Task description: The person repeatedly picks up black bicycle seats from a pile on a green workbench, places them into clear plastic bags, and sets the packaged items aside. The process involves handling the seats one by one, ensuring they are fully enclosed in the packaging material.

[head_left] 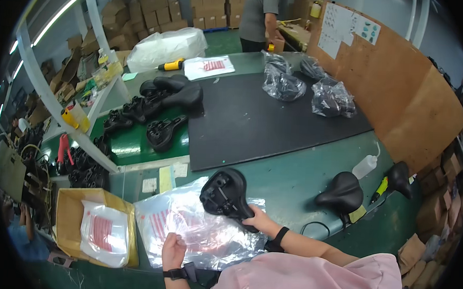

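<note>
On the counter point(287, 186): one black saddle, underside up, above the clear bags point(205, 242) near the front edge.
Right grip: this hand point(261, 221) is closed around the narrow nose of the saddle point(223, 194); the wide end points away from it, to the upper left.
Left grip: the other hand point(173, 252) has fingers curled at the film, below and left of the saddle; whether they pinch it, I cannot tell.
Saddles at right: two, bare point(341, 193), one beyond the other.
Wrapped saddles: three bundles, as it seems point(334, 99), at the far right part of one dark mat point(243, 129).
Box: one, yellow point(68, 214), with more bags inside.
Hard to see: the loose saddles at left point(184, 96) overlap, so their exact number is unclear; contact between held saddle and film also is unclear.
</note>
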{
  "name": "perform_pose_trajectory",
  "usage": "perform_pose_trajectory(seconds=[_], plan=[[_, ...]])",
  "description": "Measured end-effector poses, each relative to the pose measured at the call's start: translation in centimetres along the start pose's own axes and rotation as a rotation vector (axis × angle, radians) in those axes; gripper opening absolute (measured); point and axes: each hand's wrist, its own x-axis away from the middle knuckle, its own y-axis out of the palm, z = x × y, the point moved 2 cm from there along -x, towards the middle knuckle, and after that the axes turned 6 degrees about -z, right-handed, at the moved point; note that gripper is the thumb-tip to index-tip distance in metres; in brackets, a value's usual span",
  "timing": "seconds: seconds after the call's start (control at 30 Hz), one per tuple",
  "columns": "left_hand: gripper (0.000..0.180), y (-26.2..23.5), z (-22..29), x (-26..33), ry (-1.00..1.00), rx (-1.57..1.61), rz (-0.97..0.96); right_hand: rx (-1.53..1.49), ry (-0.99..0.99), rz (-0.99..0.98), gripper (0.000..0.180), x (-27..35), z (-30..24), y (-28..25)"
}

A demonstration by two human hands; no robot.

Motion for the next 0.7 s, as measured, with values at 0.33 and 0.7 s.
perform_pose_trajectory(seconds=[0.33, 0.7], plan=[[0.019, 4.2, -4.4, -1.7, 0.226, -0.363, 0.156, 0.681, -0.578, -0.132, 0.053, 4.7, -6.7, 2.2], [0.022, 14.1, -1.5, 4.3, 0.745, -1.403, -0.665, 0.694, -0.046, -0.328, 0.044, 2.3, -4.6, 3.4]])
